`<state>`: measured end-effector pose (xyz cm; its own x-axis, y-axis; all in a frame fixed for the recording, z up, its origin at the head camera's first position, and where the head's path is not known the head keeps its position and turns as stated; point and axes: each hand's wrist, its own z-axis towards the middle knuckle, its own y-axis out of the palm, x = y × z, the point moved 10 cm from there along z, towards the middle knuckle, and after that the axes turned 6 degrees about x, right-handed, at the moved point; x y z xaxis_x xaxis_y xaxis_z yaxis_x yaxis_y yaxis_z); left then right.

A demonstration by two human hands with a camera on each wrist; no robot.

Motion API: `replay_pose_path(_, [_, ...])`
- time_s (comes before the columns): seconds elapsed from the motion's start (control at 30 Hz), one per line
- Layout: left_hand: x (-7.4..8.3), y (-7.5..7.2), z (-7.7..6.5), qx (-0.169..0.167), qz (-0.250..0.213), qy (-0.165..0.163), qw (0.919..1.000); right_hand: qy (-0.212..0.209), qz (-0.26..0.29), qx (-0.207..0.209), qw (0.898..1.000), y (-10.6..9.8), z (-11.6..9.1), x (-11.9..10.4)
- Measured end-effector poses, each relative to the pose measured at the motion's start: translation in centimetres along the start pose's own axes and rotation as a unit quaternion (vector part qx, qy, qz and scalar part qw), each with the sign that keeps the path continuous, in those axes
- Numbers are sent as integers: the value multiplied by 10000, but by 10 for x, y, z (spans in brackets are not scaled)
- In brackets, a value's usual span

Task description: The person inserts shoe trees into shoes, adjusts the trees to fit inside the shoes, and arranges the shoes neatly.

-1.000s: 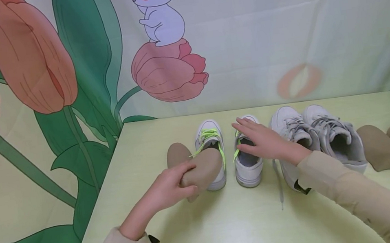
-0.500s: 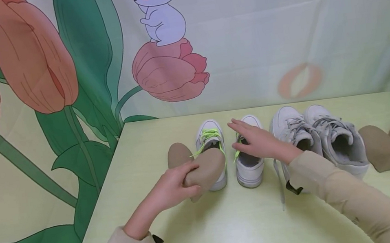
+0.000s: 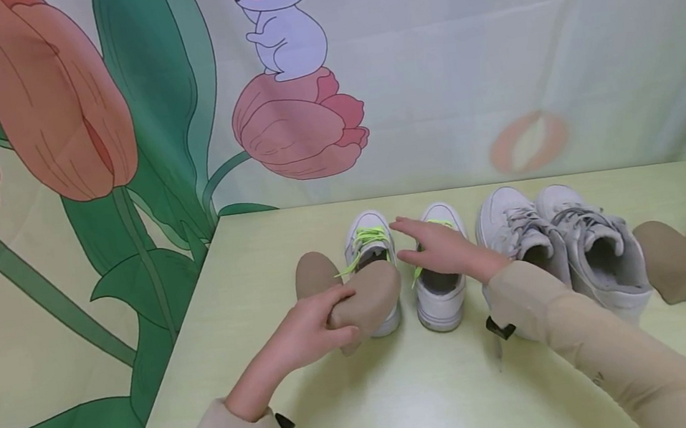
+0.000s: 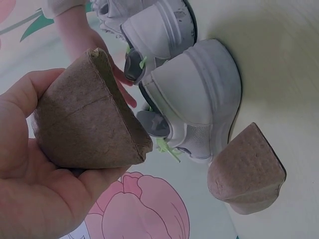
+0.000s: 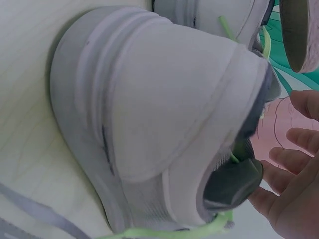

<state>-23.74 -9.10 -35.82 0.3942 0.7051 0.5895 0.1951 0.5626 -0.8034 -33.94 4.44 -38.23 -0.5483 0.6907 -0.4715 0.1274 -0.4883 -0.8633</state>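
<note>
My left hand [image 3: 307,327] grips a brown moulded-pulp shoe insert [image 3: 372,300], its rounded end pointing over the left white sneaker [image 3: 364,223] with neon-green laces. In the left wrist view, thumb and fingers hold the insert [image 4: 89,114] from its sides. A second brown insert [image 3: 314,273] lies on the table left of that sneaker. My right hand [image 3: 441,247], fingers extended and holding nothing, hovers over the other green-laced sneaker [image 3: 441,308]. In the right wrist view, the right hand [image 5: 296,174] appears by this sneaker's [image 5: 164,99] opening; whether it touches is unclear.
A pair of white sneakers [image 3: 504,203] with greyish laces stands to the right, partly behind my right sleeve [image 3: 536,297]. Two more brown inserts [image 3: 675,264] lie beyond them on the pale table [image 3: 420,406]. A printed curtain [image 3: 428,72] hangs behind the table.
My right hand has moved left, toward the left sneaker. My left hand and the held insert have shifted slightly right. The sneakers have stayed in place.
</note>
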Motion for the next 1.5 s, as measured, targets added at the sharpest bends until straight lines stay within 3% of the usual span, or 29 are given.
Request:
replay_pose_path(0.4, [-2, 0, 0, 29, -65, -4, 10000, 205, 221, -152, 9994, 14, 14, 2])
replay_pose_path(0.63, [-3, 1, 0, 6, -64, -18, 10000, 146, 161, -42, 9998, 16, 18, 0])
replay_pose_path(1.0, [-5, 3, 2, -15, -61, -300, 9995, 17, -35, 253, 9997, 16, 23, -2])
replay_pose_path(1.23, [6, 2, 4, 47, -1, -71, 10000, 96, -68, 327, 9994, 19, 26, 0])
replay_pose_path(1.5, [3, 6, 11, 6, 64, -238, 9997, 15, 67, 430, 9990, 18, 26, -3])
